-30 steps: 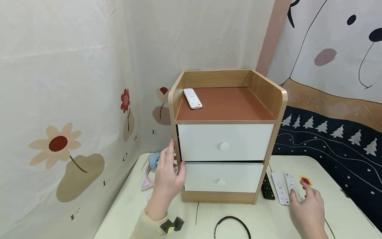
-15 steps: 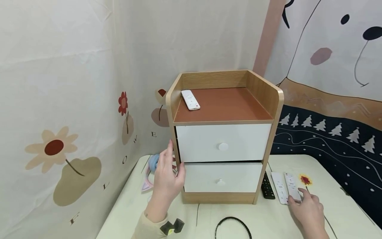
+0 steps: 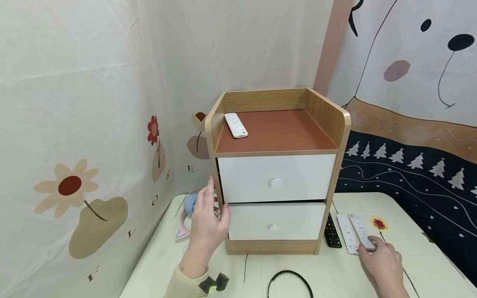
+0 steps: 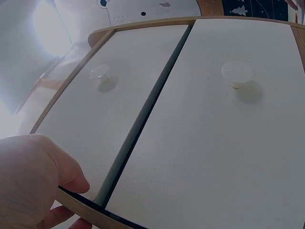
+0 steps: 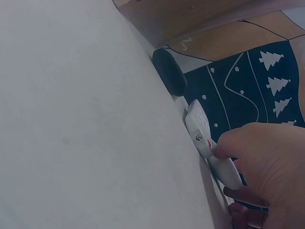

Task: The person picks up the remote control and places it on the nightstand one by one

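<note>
The right hand (image 3: 384, 258) is almost closed, with thumb and fingers pinching the near end of a white remote (image 3: 360, 227). The rest of it sticks out past the grip, away from the person; I can't tell if the pinched end is off the table (image 3: 257, 267). Just left of the grip is a second remote (image 3: 346, 232), and past that a black remote (image 3: 331, 234) by the cabinet (image 3: 253, 179). The white one looks light and hard, like plastic, so it should not bend. It looks smooth and may slip, and a drop could crack it. Holding its sides near the middle would likely keep it from tipping. Far left of the grip, the left hand (image 3: 206, 223) touches the cabinet's side, fingers straight, thumb spread at the front edge.
</note>
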Tool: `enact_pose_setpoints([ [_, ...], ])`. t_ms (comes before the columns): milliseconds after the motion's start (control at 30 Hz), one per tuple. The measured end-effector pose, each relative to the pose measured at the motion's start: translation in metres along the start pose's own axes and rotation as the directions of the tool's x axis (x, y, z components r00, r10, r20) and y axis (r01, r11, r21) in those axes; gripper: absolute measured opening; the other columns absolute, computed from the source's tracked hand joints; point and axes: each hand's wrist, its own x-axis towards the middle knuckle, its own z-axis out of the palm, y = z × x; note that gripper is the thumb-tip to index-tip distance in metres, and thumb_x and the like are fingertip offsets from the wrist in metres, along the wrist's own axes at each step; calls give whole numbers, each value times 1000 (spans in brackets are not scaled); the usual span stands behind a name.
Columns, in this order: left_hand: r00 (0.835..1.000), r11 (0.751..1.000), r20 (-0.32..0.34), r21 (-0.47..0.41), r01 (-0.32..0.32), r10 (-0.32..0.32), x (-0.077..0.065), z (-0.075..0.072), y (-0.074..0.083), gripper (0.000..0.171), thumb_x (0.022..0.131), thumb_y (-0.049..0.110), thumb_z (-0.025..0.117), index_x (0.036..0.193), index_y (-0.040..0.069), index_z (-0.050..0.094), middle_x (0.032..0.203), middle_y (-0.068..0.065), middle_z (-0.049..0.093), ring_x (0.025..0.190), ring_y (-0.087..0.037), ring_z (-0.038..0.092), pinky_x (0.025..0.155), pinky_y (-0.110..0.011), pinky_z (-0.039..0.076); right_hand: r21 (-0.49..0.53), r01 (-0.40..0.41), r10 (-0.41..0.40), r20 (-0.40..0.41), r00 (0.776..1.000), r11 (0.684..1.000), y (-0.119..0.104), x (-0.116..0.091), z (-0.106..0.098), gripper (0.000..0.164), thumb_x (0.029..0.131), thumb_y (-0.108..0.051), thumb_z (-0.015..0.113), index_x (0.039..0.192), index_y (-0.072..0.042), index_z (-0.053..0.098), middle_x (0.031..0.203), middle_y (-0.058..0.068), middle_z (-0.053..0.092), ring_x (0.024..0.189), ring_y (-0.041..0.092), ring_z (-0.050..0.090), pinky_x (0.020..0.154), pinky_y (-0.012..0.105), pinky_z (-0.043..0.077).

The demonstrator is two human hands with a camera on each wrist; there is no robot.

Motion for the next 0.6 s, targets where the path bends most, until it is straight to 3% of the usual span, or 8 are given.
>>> enact_pose_setpoints([
  [333, 1000, 1000, -17, -2, -14, 14, 0, 1, 0, 86, 95, 3, 72, 171, 1, 33, 140, -26, 61, 82, -23, 69, 71, -35, 63, 21, 1, -1, -16, 1000, 1000, 0, -1, -2, 57, 97, -24, 72, 140, 11, 60, 134, 42, 61, 120, 60, 59, 102, 71, 52],
  [600, 999, 1000, -22, 0, -23, 23, 0, 2, -1, 86, 94, 2, 71, 171, 1, 33, 138, -26, 61, 82, -27, 69, 71, -35, 63, 51, -9, 10, -20, 1000, 999, -3, 0, -3, 54, 100, -26, 72, 140, 9, 64, 134, 40, 65, 125, 61, 60, 102, 71, 51],
])
